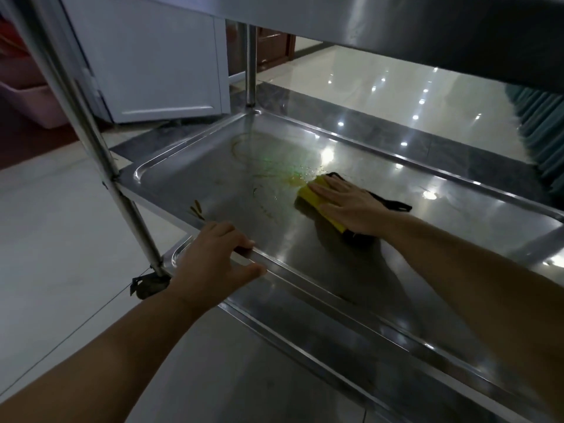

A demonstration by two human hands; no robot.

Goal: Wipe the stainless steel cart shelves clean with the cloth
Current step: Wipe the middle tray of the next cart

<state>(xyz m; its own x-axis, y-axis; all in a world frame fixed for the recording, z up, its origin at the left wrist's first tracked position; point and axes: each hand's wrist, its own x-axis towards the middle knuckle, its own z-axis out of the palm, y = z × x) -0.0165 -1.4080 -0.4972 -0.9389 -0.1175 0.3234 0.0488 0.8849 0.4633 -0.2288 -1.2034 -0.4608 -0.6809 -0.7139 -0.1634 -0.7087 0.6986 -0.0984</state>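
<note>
The middle shelf (195,178) of the stainless steel cart is a shallow tray with a raised rim. A yellow and black cloth (314,198) lies on it near the centre. My right hand (348,206) presses flat on the cloth with straight fingers. Yellowish streaks and wet smears (274,169) mark the steel to the left of the cloth, and small brown bits (197,210) lie near the front rim. My left hand (213,257) grips the shelf's front rim, fingers curled over it and thumb below.
The top shelf (396,22) hangs overhead, and the bottom shelf (274,361) shows below. Cart posts (91,141) stand at the left and at the far corner (251,62). A caster (149,285) sits on the tiled floor. A white cabinet (158,62) stands behind.
</note>
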